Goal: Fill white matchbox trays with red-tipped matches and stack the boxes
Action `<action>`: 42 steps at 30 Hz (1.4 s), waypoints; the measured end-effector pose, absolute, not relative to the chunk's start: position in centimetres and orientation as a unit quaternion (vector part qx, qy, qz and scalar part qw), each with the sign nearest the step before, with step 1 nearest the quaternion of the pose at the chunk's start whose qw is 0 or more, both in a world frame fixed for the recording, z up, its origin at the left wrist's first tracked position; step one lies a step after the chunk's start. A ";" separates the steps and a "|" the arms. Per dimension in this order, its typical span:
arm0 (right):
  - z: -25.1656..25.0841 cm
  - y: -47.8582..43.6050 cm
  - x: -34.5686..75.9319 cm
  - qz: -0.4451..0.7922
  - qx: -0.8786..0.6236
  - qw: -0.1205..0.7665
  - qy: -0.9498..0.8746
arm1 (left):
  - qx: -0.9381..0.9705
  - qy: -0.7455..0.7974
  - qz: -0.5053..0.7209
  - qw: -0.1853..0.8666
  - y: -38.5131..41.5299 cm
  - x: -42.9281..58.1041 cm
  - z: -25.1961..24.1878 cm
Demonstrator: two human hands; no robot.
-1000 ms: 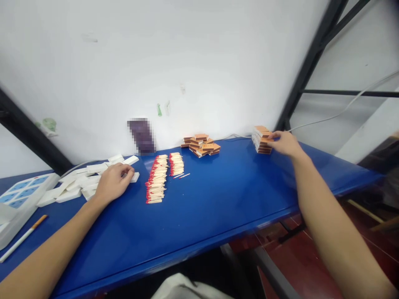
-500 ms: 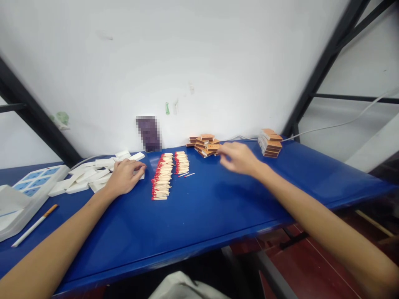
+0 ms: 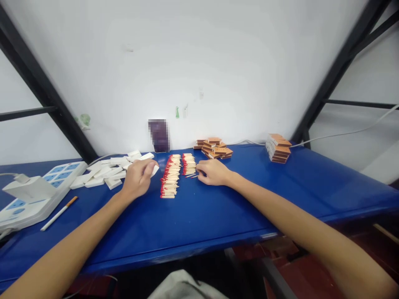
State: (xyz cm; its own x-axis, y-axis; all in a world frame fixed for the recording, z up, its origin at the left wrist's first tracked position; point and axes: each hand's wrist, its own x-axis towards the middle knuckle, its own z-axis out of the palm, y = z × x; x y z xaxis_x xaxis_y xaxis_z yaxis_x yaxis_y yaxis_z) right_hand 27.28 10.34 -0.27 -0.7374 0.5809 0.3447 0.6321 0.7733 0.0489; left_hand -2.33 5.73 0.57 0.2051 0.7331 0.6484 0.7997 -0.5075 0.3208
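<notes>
The left arm and right arm are bare as far as they show, both slender and evenly tapered, like the left fingers and right fingers, also bare. Below shows pale greyish-white cloth, matte, softly creased, peaking in one rounded fold; which garment cannot be told.

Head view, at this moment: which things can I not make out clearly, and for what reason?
All in the head view:
- Right hand: its curled fingers hide whether it holds a match beside the short match row.
- White piece: partly covered by the left hand; whether gripped is unclear.
- Power strip: cut off by the left edge.
- Dark upright rectangle: pixelated.
- Loose box pile: printing too small.
</notes>
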 end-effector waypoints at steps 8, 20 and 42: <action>0.3 12.0 29.1 -0.087 -0.527 0.340 -0.774 | -0.879 -0.222 -0.419 0.047 3.0 0.8 1.2; -1.1 14.9 34.4 -0.092 -0.489 0.306 -0.812 | -0.944 -0.040 -0.326 0.002 -2.8 11.2 0.6; 1.4 11.7 32.9 0.117 -0.379 0.120 -0.910 | -0.970 -0.133 -0.194 0.054 0.3 7.3 -0.4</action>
State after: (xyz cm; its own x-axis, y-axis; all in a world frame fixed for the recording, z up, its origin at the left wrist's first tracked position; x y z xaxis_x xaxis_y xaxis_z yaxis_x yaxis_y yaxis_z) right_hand 32.90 11.70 1.40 -0.6833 0.7185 0.1297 0.6623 0.6848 -0.3040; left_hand 7.28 0.26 -0.41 0.8895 0.2374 0.3904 0.2792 -0.9588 -0.0531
